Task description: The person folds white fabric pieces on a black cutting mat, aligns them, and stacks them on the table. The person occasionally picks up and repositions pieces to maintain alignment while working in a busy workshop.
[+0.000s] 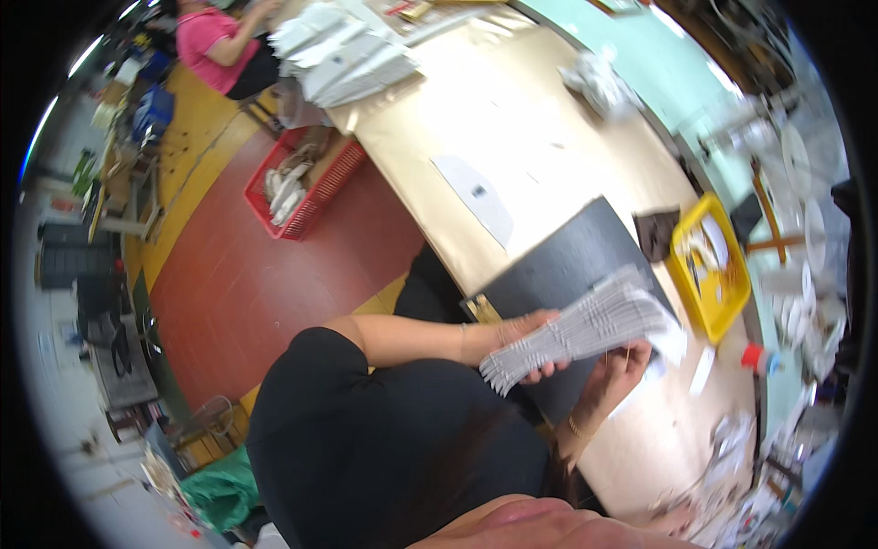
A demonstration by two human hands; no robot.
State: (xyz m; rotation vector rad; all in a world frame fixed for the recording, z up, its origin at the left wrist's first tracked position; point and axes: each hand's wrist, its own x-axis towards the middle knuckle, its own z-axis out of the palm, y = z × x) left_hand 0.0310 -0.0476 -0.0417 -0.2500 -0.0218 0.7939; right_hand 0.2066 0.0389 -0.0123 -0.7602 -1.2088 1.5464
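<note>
A thick stack of thin white-grey sheet pieces (590, 320), fanned at its edges, is held above a black board (558, 256) on the table. My left hand (506, 337) is closed around the stack's near left end, with fingertips showing beneath it. At the other end, my right hand (624, 368) has its bent fingers against the stack's lower edge. Whether the sheets are paper or cloth, I cannot tell. Beyond the board lies a single flat grey-white piece (489, 210) with a small dark mark.
A yellow tray (681, 265) with small tools stands right of the board, beside a dark brown cloth (655, 234). White pieces are piled (347, 59) at the table's far left. On the floor sits a red basket (343, 169); a person in pink (215, 41) sits beyond.
</note>
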